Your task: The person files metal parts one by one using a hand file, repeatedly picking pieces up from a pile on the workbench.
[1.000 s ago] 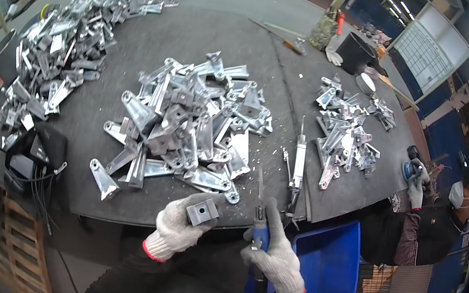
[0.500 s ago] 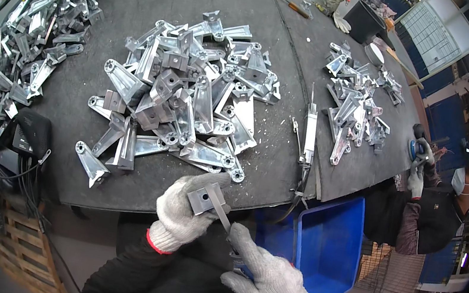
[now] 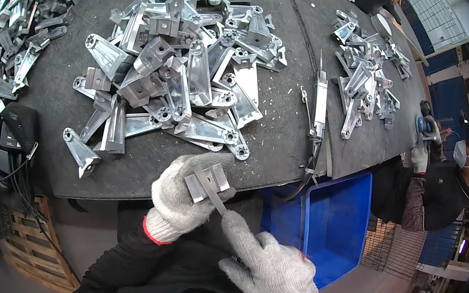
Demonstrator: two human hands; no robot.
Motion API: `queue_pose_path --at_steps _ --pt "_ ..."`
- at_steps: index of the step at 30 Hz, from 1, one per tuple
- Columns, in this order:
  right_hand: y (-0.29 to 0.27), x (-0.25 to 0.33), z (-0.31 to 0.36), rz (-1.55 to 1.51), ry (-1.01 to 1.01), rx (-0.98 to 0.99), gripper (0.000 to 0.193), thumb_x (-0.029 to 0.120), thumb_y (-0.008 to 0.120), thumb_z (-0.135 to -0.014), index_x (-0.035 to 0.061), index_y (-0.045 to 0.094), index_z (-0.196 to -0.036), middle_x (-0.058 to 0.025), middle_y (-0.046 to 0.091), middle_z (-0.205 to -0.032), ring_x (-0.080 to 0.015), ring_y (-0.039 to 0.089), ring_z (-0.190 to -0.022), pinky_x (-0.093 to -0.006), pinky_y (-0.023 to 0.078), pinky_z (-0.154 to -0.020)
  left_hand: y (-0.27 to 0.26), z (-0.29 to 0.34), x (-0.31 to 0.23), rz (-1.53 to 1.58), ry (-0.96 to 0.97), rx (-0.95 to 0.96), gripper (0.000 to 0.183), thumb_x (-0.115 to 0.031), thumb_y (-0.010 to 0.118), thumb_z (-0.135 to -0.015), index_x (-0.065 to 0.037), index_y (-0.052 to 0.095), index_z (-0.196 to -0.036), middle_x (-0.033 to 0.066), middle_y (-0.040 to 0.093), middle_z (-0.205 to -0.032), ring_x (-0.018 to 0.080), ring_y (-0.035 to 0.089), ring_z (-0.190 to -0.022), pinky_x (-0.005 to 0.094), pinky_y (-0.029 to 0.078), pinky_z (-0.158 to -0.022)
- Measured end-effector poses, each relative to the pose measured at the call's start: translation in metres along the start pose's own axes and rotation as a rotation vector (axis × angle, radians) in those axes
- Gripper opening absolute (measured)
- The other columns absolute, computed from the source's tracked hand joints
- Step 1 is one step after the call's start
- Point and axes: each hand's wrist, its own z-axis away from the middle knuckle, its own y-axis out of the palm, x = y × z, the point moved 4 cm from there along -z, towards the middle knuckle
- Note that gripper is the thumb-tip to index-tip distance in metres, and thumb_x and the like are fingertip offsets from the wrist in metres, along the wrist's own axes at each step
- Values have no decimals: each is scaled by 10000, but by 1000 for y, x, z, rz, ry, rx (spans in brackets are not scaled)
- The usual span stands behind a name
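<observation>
My left hand (image 3: 178, 194), in a white knit glove with a red cuff, is closed around a silver metal bracket (image 3: 197, 188) near the table's front edge. The bracket's square, block-like end faces up; the rest is covered by the glove. A thin flat file (image 3: 211, 193) lies across that end. My right hand (image 3: 272, 272), gloved the same way, grips the file with the index finger stretched along it; its handle is hidden in the palm. Beyond my hands a large pile of similar brackets (image 3: 198, 84) covers the middle of the dark table (image 3: 139, 184).
More brackets lie in a pile at the far left (image 3: 28, 15) and a smaller pile at the right (image 3: 365, 81). A slim tool with a cable (image 3: 319, 104) rests between piles. A blue bin (image 3: 336, 227) stands below the table edge. At right, a masked co-worker (image 3: 441, 187) holds a tool.
The file has shifted up and left, from the bracket's right edge to across its face. The bracket is tilted differently in my left hand. The whole view has shifted slightly.
</observation>
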Motion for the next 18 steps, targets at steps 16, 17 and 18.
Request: queue_pose_path --at_steps 16,17,18 --pt "43 -34 -5 -1408 -30 518 923 202 770 -847 13 212 -1558 -178 622 -1277 -251 671 -1100 -329 506 -947 0 4 10 -64 19 28 532 -7 869 -683 -18 654 -1169 68 692 -1004 139 673 -871 272 561 -755" --pt "33 -32 -5 -1219 -188 346 916 209 772 -848 15 223 -1555 -183 621 -1278 -255 672 -1095 -341 516 -932 0 4 8 -103 25 -4 542 -37 896 -650 -68 706 -1156 64 702 -1052 155 677 -911 290 553 -801" --pt "23 -29 -4 -1019 -336 177 908 216 774 -850 17 234 -1552 -188 619 -1279 -259 674 -1091 -352 527 -917 3 5 6 -99 24 -2 542 -37 896 -650 -68 706 -1156 64 702 -1052 155 677 -911 290 553 -801"
